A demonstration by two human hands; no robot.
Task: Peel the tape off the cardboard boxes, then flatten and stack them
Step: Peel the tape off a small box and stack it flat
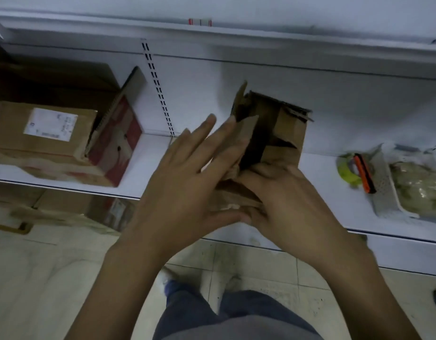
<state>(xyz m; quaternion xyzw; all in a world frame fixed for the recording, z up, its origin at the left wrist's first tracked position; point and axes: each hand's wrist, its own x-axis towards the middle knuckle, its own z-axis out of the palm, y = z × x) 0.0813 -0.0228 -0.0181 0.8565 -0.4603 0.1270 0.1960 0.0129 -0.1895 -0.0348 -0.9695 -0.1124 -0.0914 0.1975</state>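
Note:
A small brown cardboard box (pixel 283 133) stands open on the white shelf (pixel 322 204), its flaps up and its dark inside facing me. My left hand (pixel 185 177) lies with straight fingers against the box's left flap. My right hand (pixel 285 192) curls over the box's near edge and grips the crumpled cardboard there. Any tape on this box is hidden by my hands.
At the left of the shelf sit a brown box with a white label (pixel 42 133) and a red and white box (pixel 116 141) leaning on it. A yellow tape roll with an orange cutter (pixel 356 173) and a white basket (pixel 393 190) lie at the right. More cardboard (pixel 64 209) sits under the shelf.

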